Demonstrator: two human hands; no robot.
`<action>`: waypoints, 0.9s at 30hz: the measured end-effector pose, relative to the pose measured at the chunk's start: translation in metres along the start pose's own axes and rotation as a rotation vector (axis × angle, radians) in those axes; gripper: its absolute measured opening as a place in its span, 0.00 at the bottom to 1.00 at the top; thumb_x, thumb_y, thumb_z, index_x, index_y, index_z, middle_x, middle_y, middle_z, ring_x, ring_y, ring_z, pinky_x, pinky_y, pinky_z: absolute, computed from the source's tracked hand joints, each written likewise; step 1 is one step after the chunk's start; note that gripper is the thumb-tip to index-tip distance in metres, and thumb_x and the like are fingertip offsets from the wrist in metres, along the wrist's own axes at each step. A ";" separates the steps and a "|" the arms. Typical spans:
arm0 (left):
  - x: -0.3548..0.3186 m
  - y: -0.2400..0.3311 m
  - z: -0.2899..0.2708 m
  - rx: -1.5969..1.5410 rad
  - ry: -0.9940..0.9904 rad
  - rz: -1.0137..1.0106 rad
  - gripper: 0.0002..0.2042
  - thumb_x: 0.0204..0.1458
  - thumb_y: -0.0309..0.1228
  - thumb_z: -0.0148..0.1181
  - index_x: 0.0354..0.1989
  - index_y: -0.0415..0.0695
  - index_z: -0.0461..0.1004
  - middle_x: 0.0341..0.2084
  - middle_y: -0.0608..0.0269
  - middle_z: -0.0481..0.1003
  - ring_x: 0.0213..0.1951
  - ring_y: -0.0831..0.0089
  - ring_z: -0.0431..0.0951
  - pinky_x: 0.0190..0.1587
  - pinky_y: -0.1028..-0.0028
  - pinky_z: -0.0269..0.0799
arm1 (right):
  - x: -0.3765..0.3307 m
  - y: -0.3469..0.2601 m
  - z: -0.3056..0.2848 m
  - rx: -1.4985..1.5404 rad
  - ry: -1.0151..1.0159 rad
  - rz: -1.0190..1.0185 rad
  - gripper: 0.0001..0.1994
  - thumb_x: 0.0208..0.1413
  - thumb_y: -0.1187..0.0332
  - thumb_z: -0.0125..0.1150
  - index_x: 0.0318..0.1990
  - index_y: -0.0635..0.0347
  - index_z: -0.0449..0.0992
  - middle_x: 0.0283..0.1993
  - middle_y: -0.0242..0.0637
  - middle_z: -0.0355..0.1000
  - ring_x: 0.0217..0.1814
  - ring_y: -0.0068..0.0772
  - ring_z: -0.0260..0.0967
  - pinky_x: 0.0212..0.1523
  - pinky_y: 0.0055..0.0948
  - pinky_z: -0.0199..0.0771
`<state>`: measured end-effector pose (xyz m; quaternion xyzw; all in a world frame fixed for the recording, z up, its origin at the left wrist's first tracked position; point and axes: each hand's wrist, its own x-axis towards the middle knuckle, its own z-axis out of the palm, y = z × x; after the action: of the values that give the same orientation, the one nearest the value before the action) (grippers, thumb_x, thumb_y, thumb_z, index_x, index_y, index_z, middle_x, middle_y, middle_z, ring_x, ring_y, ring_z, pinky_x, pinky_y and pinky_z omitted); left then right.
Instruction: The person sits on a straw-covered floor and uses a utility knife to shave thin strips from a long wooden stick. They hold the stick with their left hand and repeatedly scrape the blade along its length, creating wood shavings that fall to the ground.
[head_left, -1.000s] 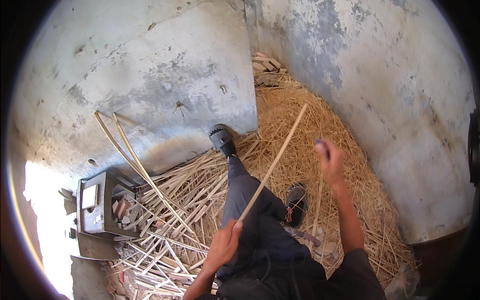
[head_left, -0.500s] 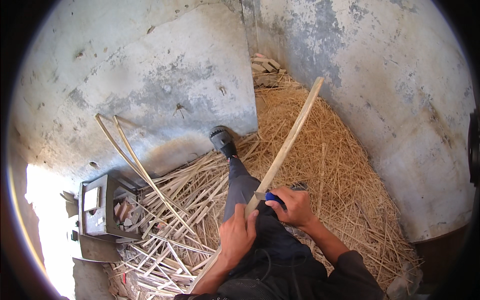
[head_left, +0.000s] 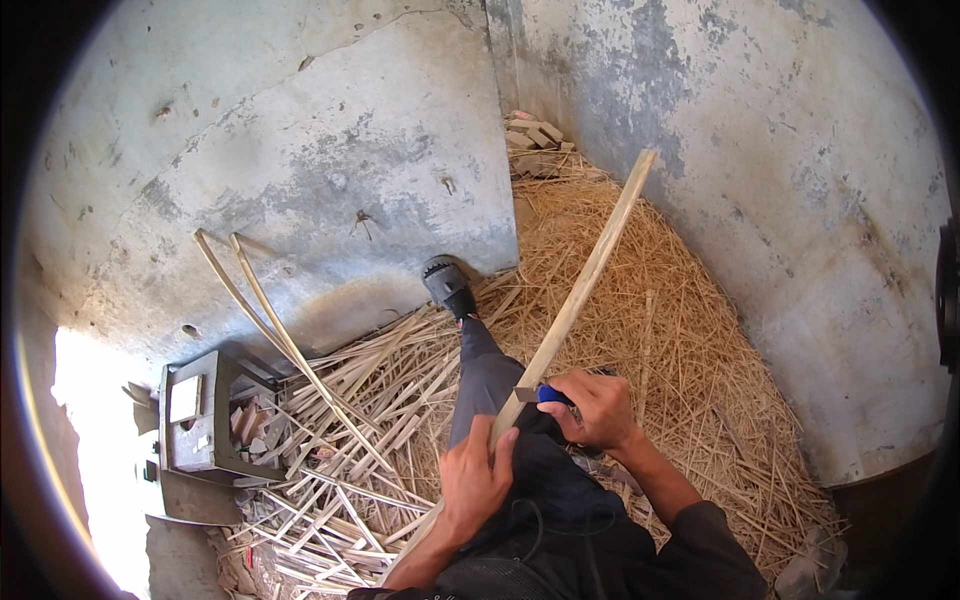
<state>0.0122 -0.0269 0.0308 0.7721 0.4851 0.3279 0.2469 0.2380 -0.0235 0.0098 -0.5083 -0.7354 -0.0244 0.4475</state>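
Note:
A long, pale bamboo or wooden strip [head_left: 590, 270] slants across my legs, from beside my left forearm up toward the far right wall. My left hand [head_left: 476, 474] is closed round its lower part, thumb on the near face. In my right hand [head_left: 598, 409] is a blue-handled knife [head_left: 553, 396], the fingers wrapped round the handle. Its short, broad blade lies across the strip, touching it just beyond my left hand. Part of the strip's lower end is hidden by my left hand and forearm.
Two thin strips [head_left: 285, 345] lean against the left wall. Loose split strips [head_left: 370, 400] cover the floor at left, by a dark wooden box frame [head_left: 205, 455] holding broken pieces. Shavings [head_left: 690, 370] pile up on the right. Bricks [head_left: 535, 135] lie in the far corner. My shod foot [head_left: 447, 284] nears the wall.
The knife and my right hand have moved slightly to the right, the blade staying on the strip. The strip's far end has shifted a little right. My left hand keeps its grip.

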 end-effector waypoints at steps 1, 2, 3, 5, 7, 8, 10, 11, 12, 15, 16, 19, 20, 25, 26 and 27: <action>0.000 0.000 -0.001 0.001 0.001 0.005 0.10 0.68 0.36 0.64 0.43 0.43 0.73 0.21 0.46 0.78 0.24 0.41 0.80 0.25 0.50 0.71 | 0.001 -0.001 -0.001 -0.011 -0.005 -0.007 0.17 0.66 0.52 0.69 0.43 0.58 0.82 0.31 0.36 0.77 0.27 0.41 0.80 0.26 0.37 0.76; -0.001 0.001 -0.003 0.003 0.001 0.008 0.10 0.68 0.36 0.64 0.44 0.43 0.73 0.21 0.45 0.78 0.24 0.41 0.80 0.25 0.50 0.71 | 0.001 -0.002 -0.003 -0.020 -0.012 -0.011 0.17 0.66 0.52 0.69 0.43 0.58 0.82 0.31 0.36 0.77 0.27 0.40 0.80 0.26 0.37 0.76; -0.001 0.002 -0.005 0.005 0.000 0.011 0.10 0.68 0.36 0.64 0.44 0.43 0.73 0.20 0.45 0.78 0.24 0.41 0.80 0.25 0.50 0.71 | 0.001 -0.002 -0.003 -0.029 -0.019 -0.015 0.17 0.66 0.52 0.69 0.43 0.58 0.82 0.30 0.36 0.77 0.27 0.40 0.80 0.26 0.37 0.76; -0.002 0.002 -0.006 -0.012 0.000 0.008 0.10 0.68 0.36 0.64 0.44 0.43 0.73 0.20 0.45 0.78 0.23 0.41 0.80 0.25 0.50 0.71 | 0.002 0.001 -0.001 -0.009 0.028 -0.026 0.17 0.66 0.52 0.69 0.42 0.58 0.83 0.29 0.35 0.76 0.26 0.40 0.79 0.26 0.37 0.76; -0.003 0.001 -0.008 -0.011 0.000 0.012 0.09 0.68 0.35 0.64 0.44 0.43 0.73 0.20 0.45 0.78 0.23 0.41 0.80 0.25 0.50 0.71 | 0.004 0.002 -0.002 -0.005 0.048 -0.039 0.17 0.66 0.52 0.69 0.42 0.58 0.83 0.29 0.35 0.76 0.26 0.40 0.79 0.25 0.36 0.76; -0.005 0.000 -0.010 0.000 -0.001 0.015 0.09 0.68 0.35 0.64 0.44 0.43 0.73 0.20 0.45 0.78 0.24 0.41 0.80 0.25 0.50 0.71 | 0.006 0.001 -0.003 -0.009 0.044 -0.045 0.17 0.66 0.52 0.69 0.41 0.58 0.83 0.28 0.35 0.76 0.26 0.40 0.79 0.25 0.36 0.76; -0.006 -0.001 -0.014 0.013 -0.005 0.019 0.09 0.68 0.35 0.64 0.44 0.43 0.73 0.20 0.45 0.78 0.24 0.41 0.80 0.25 0.50 0.71 | 0.009 -0.001 -0.006 -0.021 0.026 -0.051 0.17 0.66 0.51 0.69 0.41 0.58 0.83 0.29 0.35 0.76 0.26 0.39 0.79 0.25 0.36 0.76; -0.007 0.000 -0.015 0.014 -0.009 0.019 0.09 0.68 0.35 0.64 0.44 0.43 0.73 0.20 0.45 0.78 0.24 0.41 0.80 0.25 0.50 0.71 | 0.010 -0.002 -0.008 -0.030 0.009 -0.050 0.17 0.65 0.51 0.69 0.41 0.58 0.83 0.29 0.35 0.77 0.26 0.39 0.79 0.26 0.37 0.76; -0.007 0.000 -0.017 0.014 -0.013 0.018 0.09 0.68 0.35 0.64 0.44 0.43 0.73 0.20 0.45 0.78 0.24 0.40 0.80 0.25 0.49 0.71 | 0.010 -0.003 -0.009 -0.038 -0.008 -0.048 0.17 0.65 0.51 0.69 0.41 0.58 0.83 0.29 0.35 0.77 0.26 0.39 0.79 0.26 0.37 0.76; -0.007 0.000 -0.019 0.009 -0.023 0.012 0.09 0.68 0.35 0.64 0.45 0.43 0.73 0.21 0.45 0.78 0.24 0.40 0.80 0.26 0.49 0.71 | 0.011 -0.005 -0.012 -0.045 -0.035 -0.046 0.17 0.66 0.52 0.69 0.42 0.59 0.83 0.31 0.36 0.79 0.27 0.40 0.80 0.27 0.37 0.77; -0.007 -0.001 -0.020 0.015 -0.034 0.003 0.10 0.68 0.35 0.64 0.45 0.43 0.73 0.21 0.45 0.78 0.24 0.40 0.80 0.26 0.49 0.72 | 0.010 0.000 -0.009 -0.041 0.031 -0.042 0.17 0.66 0.53 0.69 0.42 0.60 0.83 0.31 0.37 0.80 0.27 0.41 0.80 0.27 0.37 0.77; -0.020 -0.006 -0.023 0.023 -0.074 -0.028 0.10 0.68 0.36 0.63 0.45 0.43 0.73 0.21 0.44 0.78 0.24 0.40 0.80 0.26 0.49 0.72 | 0.012 0.022 -0.014 -0.048 0.192 0.038 0.17 0.67 0.53 0.68 0.43 0.62 0.83 0.32 0.40 0.80 0.29 0.44 0.81 0.28 0.37 0.78; -0.031 -0.008 -0.024 0.012 -0.088 -0.048 0.10 0.68 0.36 0.63 0.45 0.43 0.73 0.21 0.44 0.78 0.24 0.40 0.81 0.26 0.49 0.72 | 0.019 0.031 -0.028 -0.066 0.214 0.106 0.18 0.68 0.54 0.68 0.43 0.63 0.83 0.33 0.42 0.81 0.29 0.45 0.82 0.28 0.37 0.78; -0.048 -0.010 -0.028 -0.042 -0.144 -0.095 0.11 0.68 0.37 0.63 0.45 0.43 0.73 0.22 0.44 0.78 0.25 0.40 0.81 0.27 0.49 0.73 | 0.027 0.051 -0.051 -0.116 0.213 0.110 0.19 0.70 0.53 0.66 0.43 0.65 0.82 0.33 0.45 0.80 0.29 0.45 0.81 0.28 0.37 0.77; -0.047 -0.012 -0.027 -0.032 -0.149 -0.101 0.11 0.68 0.37 0.63 0.46 0.43 0.73 0.22 0.44 0.78 0.25 0.39 0.81 0.28 0.49 0.73 | 0.029 0.054 -0.052 -0.119 0.212 0.102 0.20 0.70 0.52 0.65 0.43 0.65 0.82 0.32 0.45 0.80 0.28 0.44 0.81 0.28 0.37 0.77; -0.046 -0.014 -0.027 -0.023 -0.153 -0.108 0.11 0.69 0.37 0.63 0.46 0.43 0.73 0.22 0.43 0.78 0.25 0.39 0.81 0.28 0.49 0.73 | 0.032 0.056 -0.053 -0.121 0.210 0.094 0.21 0.71 0.51 0.64 0.43 0.65 0.82 0.32 0.44 0.80 0.28 0.43 0.81 0.28 0.36 0.77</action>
<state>-0.0303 -0.0616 0.0269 0.7648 0.5019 0.2596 0.3095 0.3120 0.0005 0.0399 -0.5631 -0.6570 -0.1009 0.4910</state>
